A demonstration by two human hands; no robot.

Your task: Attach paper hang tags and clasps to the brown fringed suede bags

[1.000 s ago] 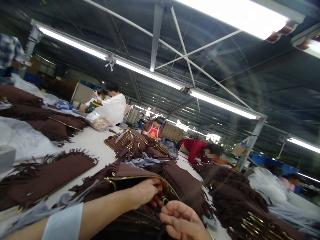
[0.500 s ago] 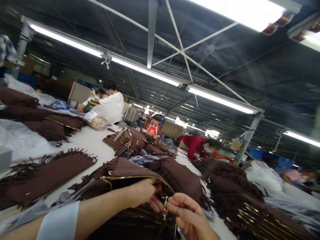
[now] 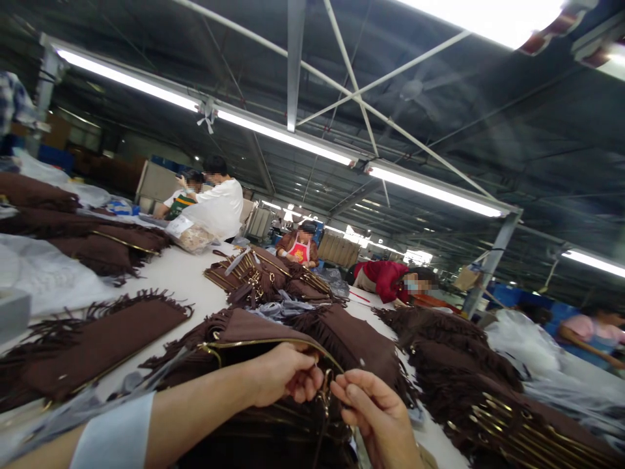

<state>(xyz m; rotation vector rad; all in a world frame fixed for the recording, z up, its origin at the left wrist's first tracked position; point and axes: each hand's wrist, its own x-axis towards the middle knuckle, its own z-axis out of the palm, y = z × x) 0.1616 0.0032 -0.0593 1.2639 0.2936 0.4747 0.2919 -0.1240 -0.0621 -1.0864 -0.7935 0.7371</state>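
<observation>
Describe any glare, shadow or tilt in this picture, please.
Head view: the wide white ceiling lamp at top right is blown out, with hazy streaks over the dark metal-beamed ceiling; the opening of the brown fringed bag sinks into shadow; the scene is tilted; background faces are pixelated.

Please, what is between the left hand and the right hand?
A small gold-coloured metal clasp is between the bare left hand and the bare right hand, by the open brown fabric bag, in the head view.
</observation>
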